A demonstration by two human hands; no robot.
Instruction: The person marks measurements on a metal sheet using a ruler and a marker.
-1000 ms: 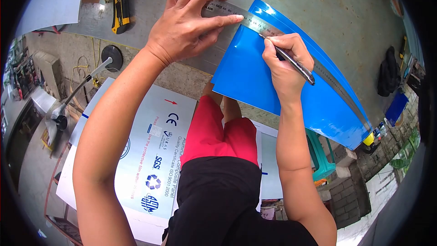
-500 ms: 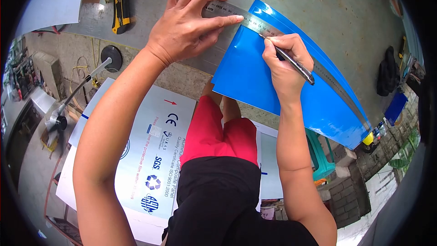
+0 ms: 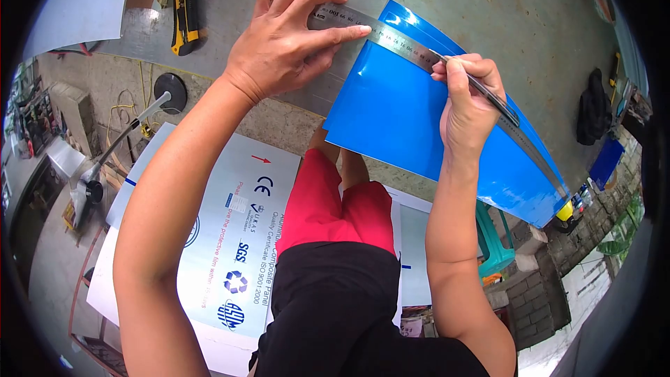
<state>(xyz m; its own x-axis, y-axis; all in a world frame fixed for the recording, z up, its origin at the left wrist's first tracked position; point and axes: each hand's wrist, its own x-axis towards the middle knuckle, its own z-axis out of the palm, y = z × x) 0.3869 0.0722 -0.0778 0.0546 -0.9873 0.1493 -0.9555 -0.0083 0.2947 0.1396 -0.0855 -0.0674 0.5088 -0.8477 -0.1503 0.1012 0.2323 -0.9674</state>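
Note:
A long metal ruler (image 3: 401, 43) lies across a glossy blue sheet (image 3: 391, 105) on the grey table. My left hand (image 3: 293, 38) grips the ruler's end between thumb and fingers, just past the sheet's left edge. A dark pen (image 3: 494, 100) is held in my right hand (image 3: 474, 101), its tip at the ruler's edge near the middle of the sheet. The ruler's far part runs on toward the sheet's right corner, partly hidden behind my right hand.
A yellow and black cutter (image 3: 185, 10) lies at the table's upper left, beside a pale panel (image 3: 80, 3). Printed white panels (image 3: 223, 216) lean below the table. A teal stool (image 3: 494, 241), a black cloth (image 3: 594, 108) and a round black base (image 3: 171, 91) stand around.
My right hand has moved right along the ruler with the pen. My left hand has stayed at the ruler's end.

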